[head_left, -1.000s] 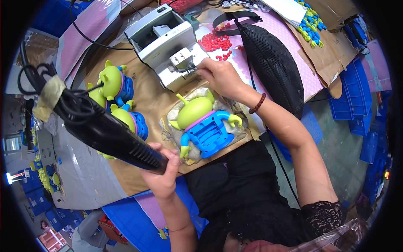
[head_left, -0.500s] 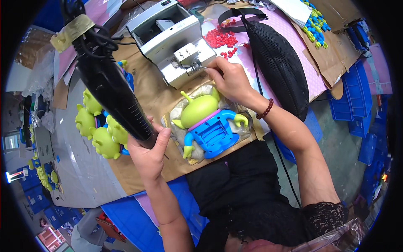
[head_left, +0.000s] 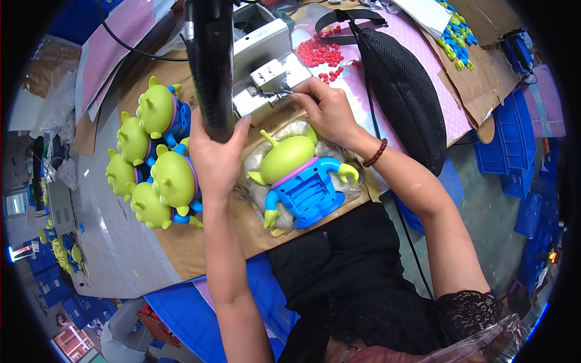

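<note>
The left hand (head_left: 218, 154) grips the lower end of a black handheld tool (head_left: 210, 66), which stands nearly upright in view, its top running out past the upper edge and covering part of a silver metal machine (head_left: 264, 43). The right hand (head_left: 330, 115), with a dark red bead bracelet (head_left: 376, 153) at the wrist, has its thumb and forefinger brought close together at the machine's front; whether anything small is pinched between them, I cannot tell.

A green and blue toy figure (head_left: 299, 172) lies on a padded support (head_left: 257, 195) at the near edge of the worktop (head_left: 127, 248), just below the right hand and in front of the machine. Its back faces up, showing an open rectangular recess (head_left: 310, 190). Five similar toys (head_left: 174, 175) cluster to the left of the left hand. Small red pieces (head_left: 318, 54) are scattered beside the machine, with a black mesh bag (head_left: 402, 100) to their right. Small blue and green parts (head_left: 457, 39) are heaped farther off at the upper right.
</note>
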The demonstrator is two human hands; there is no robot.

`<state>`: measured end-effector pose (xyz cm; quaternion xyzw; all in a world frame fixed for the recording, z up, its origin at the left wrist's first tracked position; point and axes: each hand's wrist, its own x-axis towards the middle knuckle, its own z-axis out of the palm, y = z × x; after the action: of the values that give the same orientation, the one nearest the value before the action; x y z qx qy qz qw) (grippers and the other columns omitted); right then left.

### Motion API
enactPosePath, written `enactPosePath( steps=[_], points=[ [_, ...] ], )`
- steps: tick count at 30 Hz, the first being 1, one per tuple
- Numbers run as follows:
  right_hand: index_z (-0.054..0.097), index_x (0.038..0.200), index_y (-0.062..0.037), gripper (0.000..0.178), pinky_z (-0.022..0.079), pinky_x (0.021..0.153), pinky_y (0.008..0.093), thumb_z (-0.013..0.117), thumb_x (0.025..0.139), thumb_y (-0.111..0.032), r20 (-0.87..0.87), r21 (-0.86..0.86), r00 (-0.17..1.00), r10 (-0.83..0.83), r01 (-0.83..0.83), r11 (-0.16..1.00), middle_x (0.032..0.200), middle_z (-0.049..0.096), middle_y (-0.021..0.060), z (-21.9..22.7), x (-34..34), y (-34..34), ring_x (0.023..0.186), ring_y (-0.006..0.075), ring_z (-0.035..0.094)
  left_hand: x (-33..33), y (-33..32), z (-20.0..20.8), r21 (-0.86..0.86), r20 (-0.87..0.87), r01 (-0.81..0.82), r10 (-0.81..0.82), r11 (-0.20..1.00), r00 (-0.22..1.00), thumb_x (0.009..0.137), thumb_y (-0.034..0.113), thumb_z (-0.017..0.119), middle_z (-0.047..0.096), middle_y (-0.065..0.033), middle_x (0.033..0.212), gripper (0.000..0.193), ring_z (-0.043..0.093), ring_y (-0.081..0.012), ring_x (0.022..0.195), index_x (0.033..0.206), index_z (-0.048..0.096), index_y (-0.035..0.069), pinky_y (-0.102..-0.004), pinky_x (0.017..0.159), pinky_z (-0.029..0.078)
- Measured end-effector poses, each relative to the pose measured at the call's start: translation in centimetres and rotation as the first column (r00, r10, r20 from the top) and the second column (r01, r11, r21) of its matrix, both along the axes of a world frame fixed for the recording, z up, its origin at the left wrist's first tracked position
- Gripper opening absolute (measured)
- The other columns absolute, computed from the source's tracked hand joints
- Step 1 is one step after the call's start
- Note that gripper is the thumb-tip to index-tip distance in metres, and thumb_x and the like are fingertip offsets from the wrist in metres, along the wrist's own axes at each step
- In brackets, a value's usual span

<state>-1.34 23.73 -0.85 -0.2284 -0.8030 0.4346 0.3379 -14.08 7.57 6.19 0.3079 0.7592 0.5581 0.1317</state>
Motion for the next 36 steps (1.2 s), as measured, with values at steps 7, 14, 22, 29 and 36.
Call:
enactPosePath(
  steps=[7,14,22,29,36],
  points=[
    [0.064,0.092,0.0004,0.006,0.050,0.060,0.0267,0.065,0.090,-0.005,-0.044,-0.041,0.987,0.152,-0.153,0.987,0.074,0.068,0.0082,-0.2,0.3,1.3,0.065,0.0129,0.066,-1.7,3.3,-3.2,0.082,-0.123,0.000,0.010,0.997,0.992,0.077,0.008,0.080,0.064,-0.0058,0.093,0.039,0.058,-0.0128,0.079,0.108,0.057,0.001,-0.0294,0.074,0.048],
    [0.062,0.094,-0.0031,0.010,0.052,0.059,0.0351,0.068,0.088,-0.009,-0.002,0.335,0.981,0.193,-0.181,0.925,0.076,0.068,0.0133,-0.3,0.4,2.6,0.067,0.0272,0.068,-1.7,4.7,-4.2,0.102,-0.220,-0.104,0.125,0.989,0.967,0.078,0.008,0.079,0.066,-0.0071,0.091,0.036,0.061,-0.0155,0.082,0.106,0.057,0.003,-0.0303,0.077,0.049],
    [0.057,0.088,-0.0041,0.016,0.052,0.055,0.0428,0.063,0.090,-0.019,0.238,0.466,0.971,0.006,-0.120,0.877,0.073,0.066,0.0139,0.5,0.5,1.6,0.063,0.0344,0.066,-1.6,4.8,-4.5,0.075,-0.284,-0.158,0.173,0.985,0.943,0.078,0.008,0.078,0.067,-0.0080,0.091,0.035,0.064,-0.0181,0.082,0.106,0.058,0.004,-0.0312,0.077,0.050],
    [0.055,0.082,-0.0056,0.012,0.048,0.051,0.0391,0.064,0.084,-0.014,0.229,0.660,0.973,0.037,-0.183,0.729,0.068,0.061,0.0099,1.1,0.7,2.2,0.062,0.0296,0.064,-1.6,4.9,-4.5,0.057,-0.316,-0.175,0.184,0.983,0.931,0.077,0.009,0.078,0.069,-0.0094,0.092,0.035,0.068,-0.0224,0.084,0.106,0.058,0.005,-0.0344,0.078,0.051],
    [0.057,0.084,-0.0045,0.008,0.048,0.051,0.0394,0.065,0.082,-0.006,0.163,0.642,0.963,0.214,-0.269,0.718,0.068,0.059,0.0109,1.2,0.7,3.8,0.062,0.0296,0.063,-1.4,4.7,-4.1,0.036,-0.329,-0.179,0.181,0.983,0.927,0.078,0.011,0.078,0.070,-0.0100,0.092,0.036,0.068,-0.0242,0.085,0.107,0.058,0.007,-0.0354,0.078,0.051]
  ],
)
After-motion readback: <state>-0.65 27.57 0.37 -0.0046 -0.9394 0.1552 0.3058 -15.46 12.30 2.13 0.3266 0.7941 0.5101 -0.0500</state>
